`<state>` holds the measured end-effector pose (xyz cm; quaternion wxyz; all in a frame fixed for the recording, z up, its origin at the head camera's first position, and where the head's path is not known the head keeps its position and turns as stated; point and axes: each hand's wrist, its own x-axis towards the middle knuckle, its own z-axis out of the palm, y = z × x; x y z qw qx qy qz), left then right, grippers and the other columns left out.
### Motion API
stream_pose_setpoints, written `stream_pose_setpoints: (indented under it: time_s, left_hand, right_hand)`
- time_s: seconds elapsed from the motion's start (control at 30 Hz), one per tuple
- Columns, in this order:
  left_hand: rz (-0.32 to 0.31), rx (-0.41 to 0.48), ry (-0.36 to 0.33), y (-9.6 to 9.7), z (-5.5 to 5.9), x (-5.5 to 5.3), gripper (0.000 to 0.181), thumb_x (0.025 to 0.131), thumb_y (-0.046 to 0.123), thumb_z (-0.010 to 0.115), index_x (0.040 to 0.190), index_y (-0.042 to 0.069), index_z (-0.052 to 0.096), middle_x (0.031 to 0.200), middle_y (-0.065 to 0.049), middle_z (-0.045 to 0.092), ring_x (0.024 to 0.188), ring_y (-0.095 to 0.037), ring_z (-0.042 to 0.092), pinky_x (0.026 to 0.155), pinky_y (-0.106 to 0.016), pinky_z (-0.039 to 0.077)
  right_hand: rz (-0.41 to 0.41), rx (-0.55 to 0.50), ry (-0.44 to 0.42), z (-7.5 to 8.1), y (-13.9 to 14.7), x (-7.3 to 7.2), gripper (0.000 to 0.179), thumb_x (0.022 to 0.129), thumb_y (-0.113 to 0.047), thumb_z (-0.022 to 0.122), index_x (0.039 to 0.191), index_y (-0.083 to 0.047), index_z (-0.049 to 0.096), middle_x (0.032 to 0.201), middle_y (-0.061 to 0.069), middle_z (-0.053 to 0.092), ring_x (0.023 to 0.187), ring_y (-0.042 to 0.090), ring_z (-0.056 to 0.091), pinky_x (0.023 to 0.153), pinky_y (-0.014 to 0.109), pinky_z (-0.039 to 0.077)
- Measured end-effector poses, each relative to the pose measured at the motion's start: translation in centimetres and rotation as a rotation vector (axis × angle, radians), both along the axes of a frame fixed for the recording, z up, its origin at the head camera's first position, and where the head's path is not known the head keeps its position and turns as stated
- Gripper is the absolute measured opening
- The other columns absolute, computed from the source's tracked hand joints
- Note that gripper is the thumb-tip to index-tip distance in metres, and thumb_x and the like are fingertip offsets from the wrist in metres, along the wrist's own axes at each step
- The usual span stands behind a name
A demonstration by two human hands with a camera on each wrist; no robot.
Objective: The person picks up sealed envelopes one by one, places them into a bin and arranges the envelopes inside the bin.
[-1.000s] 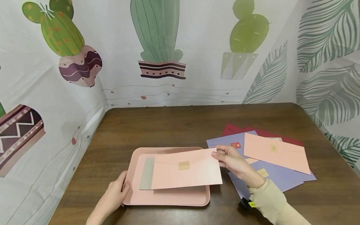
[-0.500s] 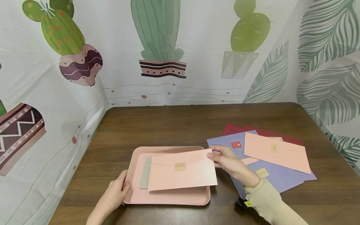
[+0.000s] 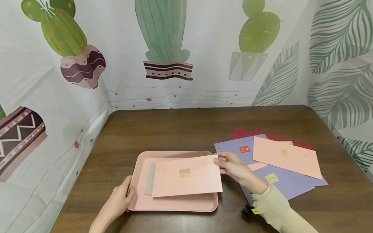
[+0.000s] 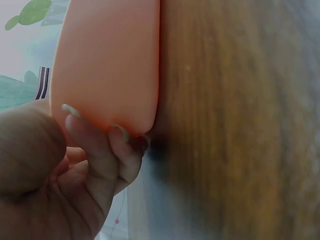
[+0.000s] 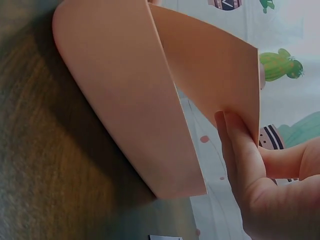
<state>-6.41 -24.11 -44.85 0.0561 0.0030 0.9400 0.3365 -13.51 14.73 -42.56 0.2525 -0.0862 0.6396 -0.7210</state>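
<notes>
A pink envelope (image 3: 189, 184) with a gold sticker is held at its upper right corner by my right hand (image 3: 240, 170), thumb on top and fingers beneath. It slants over a pink tray (image 3: 172, 205), its right end past the tray's right rim. Seen from the right wrist, the envelope (image 5: 210, 60) stands above the tray's side wall. Inside the tray lies a grey-green envelope (image 3: 149, 181), mostly covered. My left hand (image 3: 116, 199) grips the tray's left side; in the left wrist view its fingertips press against the tray wall (image 4: 107, 65).
At the right is a loose pile: purple envelopes (image 3: 291, 187), another pink envelope (image 3: 297, 161) and red envelopes (image 3: 240, 132) at the back. A small black object with a yellow label (image 3: 255, 211) sits by the right sleeve. Behind the brown table (image 3: 175, 129) hangs a cactus-printed cloth (image 3: 122, 48).
My right hand has drawn the pink envelope a little leftward over the tray, covering more of the grey-green one. My left hand keeps its grip on the tray.
</notes>
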Motion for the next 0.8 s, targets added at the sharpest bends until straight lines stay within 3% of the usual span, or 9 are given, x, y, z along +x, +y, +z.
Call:
stream_pose_setpoints:
  time_s: [0.4, 0.67, 0.8]
  left_hand:
    - [-0.007, -0.006, 0.000, 0.0, 0.0, 0.0, 0.032, 0.095, 0.001, 0.048, 0.126, 0.007, 0.050, 0.090, -0.014, 0.065, 0.049, -0.009, 0.050, 0.042, -0.025, 0.042]
    - [-0.001, 0.006, -0.019, 0.0, 0.1, 0.0, 0.032, 0.096, 0.001, 0.047, 0.128, 0.005, 0.049, 0.091, -0.015, 0.065, 0.048, -0.010, 0.051, 0.040, -0.025, 0.043]
    - [-0.001, 0.014, -0.013, 0.0, 0.1, 0.0, 0.031, 0.095, 0.001, 0.047, 0.126, 0.006, 0.050, 0.088, -0.013, 0.064, 0.049, -0.009, 0.050, 0.041, -0.025, 0.043]
  right_hand:
    - [-0.017, -0.004, -0.026, -0.1, -0.8, 0.1, 0.036, 0.101, -0.002, 0.039, 0.128, 0.022, 0.034, 0.101, 0.007, 0.064, 0.089, 0.009, 0.065, 0.081, 0.026, 0.055]
    - [0.033, -0.029, -0.010, -0.4, -1.4, 0.0, 0.032, 0.100, -0.001, 0.036, 0.124, 0.021, 0.035, 0.103, 0.006, 0.065, 0.092, 0.010, 0.066, 0.081, 0.027, 0.055]
    - [0.049, -0.029, -0.006, -0.3, -1.7, 0.0, 0.034, 0.100, 0.000, 0.036, 0.126, 0.021, 0.035, 0.109, 0.013, 0.064, 0.094, 0.011, 0.065, 0.083, 0.027, 0.055]
